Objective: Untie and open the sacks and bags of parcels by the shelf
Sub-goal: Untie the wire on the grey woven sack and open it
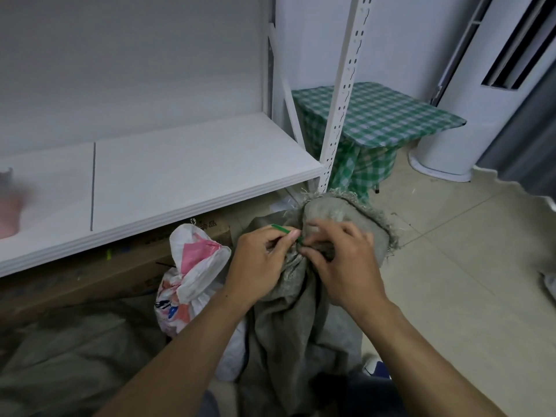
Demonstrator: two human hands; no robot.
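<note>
A grey-green woven sack (288, 326) stands upright in front of me, its frayed top (346, 206) bunched at the neck. A green tie (285, 231) wraps that neck. My left hand (258, 263) pinches the tie's free end between thumb and fingers. My right hand (343, 263) grips the gathered neck of the sack right beside it, fingertips at the knot. A white plastic bag (192, 275) with pink and blue print, tied at its top, leans against the sack's left side.
A white metal shelf (168, 182) runs along the left, its post (340, 94) just behind the sack. Cardboard boxes (120, 266) lie under it. Another grey sack (69, 362) is at the lower left. A green-checked table (379, 115) and a white standing unit (469, 109) are at the back right.
</note>
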